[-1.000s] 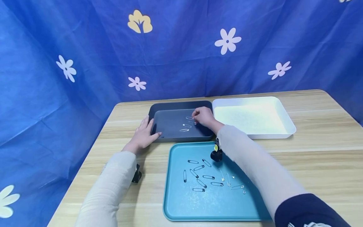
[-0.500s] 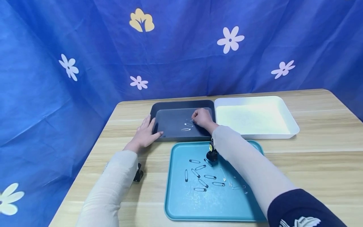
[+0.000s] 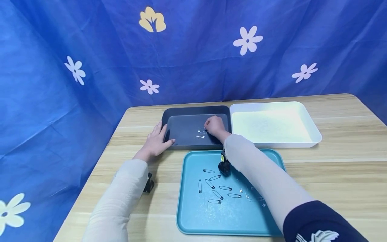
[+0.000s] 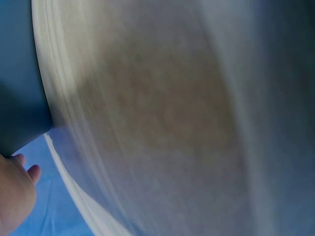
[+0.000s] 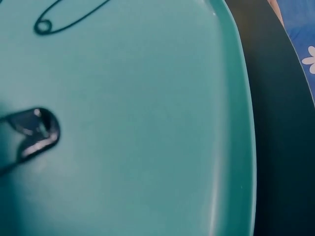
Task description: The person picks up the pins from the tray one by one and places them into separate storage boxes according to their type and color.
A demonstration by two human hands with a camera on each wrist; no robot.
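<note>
My right hand is low over the dark grey tray, its fingers curled and tips together in a pinch among silver safety pins. A pin seems to be held there, mostly hidden by the fingers. My left hand lies with spread fingers on the left wall and front rim of the same tray. Part of the left hand shows at that tray's corner in the left wrist view. Nearer me is a teal tray with several black safety pins and a few silver ones partly behind my right sleeve.
A white tray stands right of the dark one, their sides close together. All rest on a wooden table with a blue flowered cloth behind. The right wrist camera hangs over the teal tray.
My right hand stays over the dark tray; its wrist has shifted slightly left and nearer me. The upper silver pins there have gone from sight at my fingers. My left hand keeps its place.
</note>
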